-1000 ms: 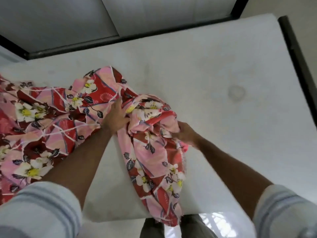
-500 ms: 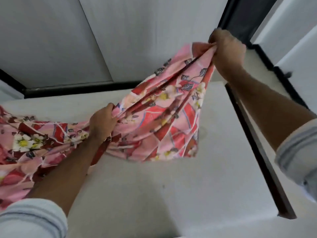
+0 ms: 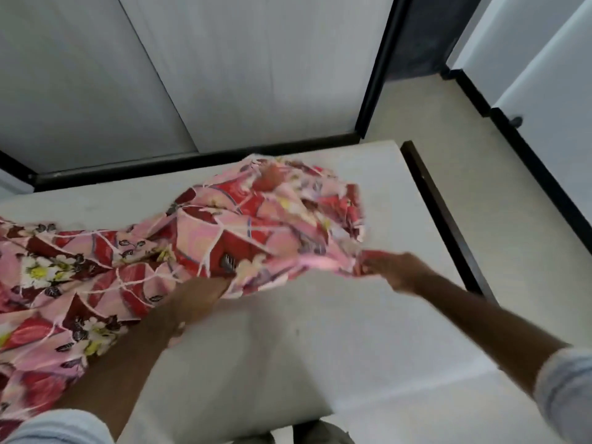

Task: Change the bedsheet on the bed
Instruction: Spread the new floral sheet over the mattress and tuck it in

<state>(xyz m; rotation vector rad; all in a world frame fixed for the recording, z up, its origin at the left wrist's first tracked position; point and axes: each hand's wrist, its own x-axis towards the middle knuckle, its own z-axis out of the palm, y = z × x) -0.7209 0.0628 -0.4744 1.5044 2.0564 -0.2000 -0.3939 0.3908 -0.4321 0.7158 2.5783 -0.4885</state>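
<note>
Light grey-blue sleeves (image 3: 567, 392), bare forearms (image 3: 474, 318)

left hand (image 3: 205, 293) fingers under bedsheet (image 3: 128, 251) | sheet cut off left, blurred

Sheet (image 3: 134, 251): pink and red, with white-yellow flowers and dark leaves. Mattress (image 3: 288, 347): plain white. Frame (image 3: 448, 225): black. Sleeves (image 3: 567, 389): pale grey.

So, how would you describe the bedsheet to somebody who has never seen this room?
Look at the white bare mattress that fills the middle of the head view. On its left and middle part lies the bedsheet, bunched, with the left hand and the right hand at its near edge. It is the only patterned thing: pink and red, with white and yellow flowers.
</note>
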